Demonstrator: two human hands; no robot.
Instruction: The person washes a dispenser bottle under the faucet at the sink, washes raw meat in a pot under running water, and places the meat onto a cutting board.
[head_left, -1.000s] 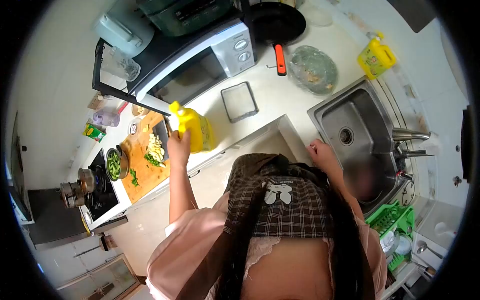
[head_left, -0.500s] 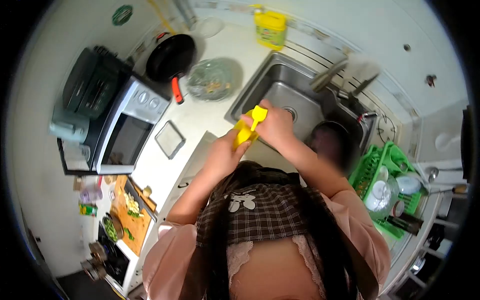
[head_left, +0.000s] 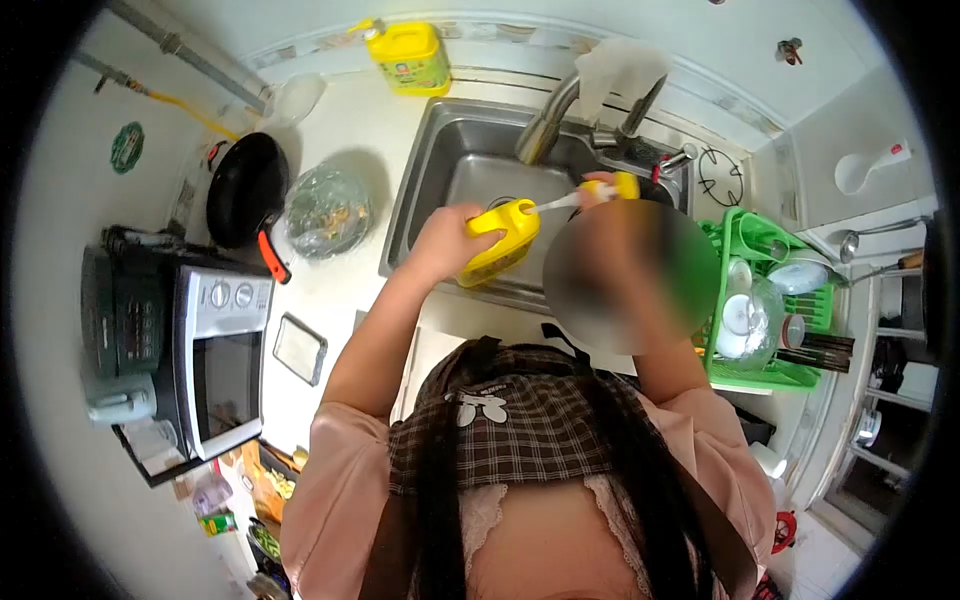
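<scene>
My left hand point(head_left: 448, 242) is wrapped around a yellow bottle point(head_left: 503, 242), tilted over the near edge of the steel sink point(head_left: 425, 180). A yellow pump head point(head_left: 622, 186) is in my right hand point(head_left: 608, 232), to the right of the bottle. Its pale dip tube point(head_left: 556, 203) stretches toward the bottle's mouth; whether the tip is still inside I cannot tell. My right hand's fingers are partly blurred. Around and below that hand is a large blurred dark round shape point(head_left: 580, 285) at the sink's right side.
A second yellow pump bottle point(head_left: 410, 60) stands behind the sink, near the faucet point(head_left: 545, 125). Left are a black frying pan point(head_left: 245, 190), a plastic-covered bowl point(head_left: 328, 212) and a microwave oven point(head_left: 225, 360). A green dish rack point(head_left: 735, 300) holds dishes at right.
My right hand has moved right with the pump head, drawing its tube out of the bottle. The bottle in my left hand is now over the sink edge. The view has turned.
</scene>
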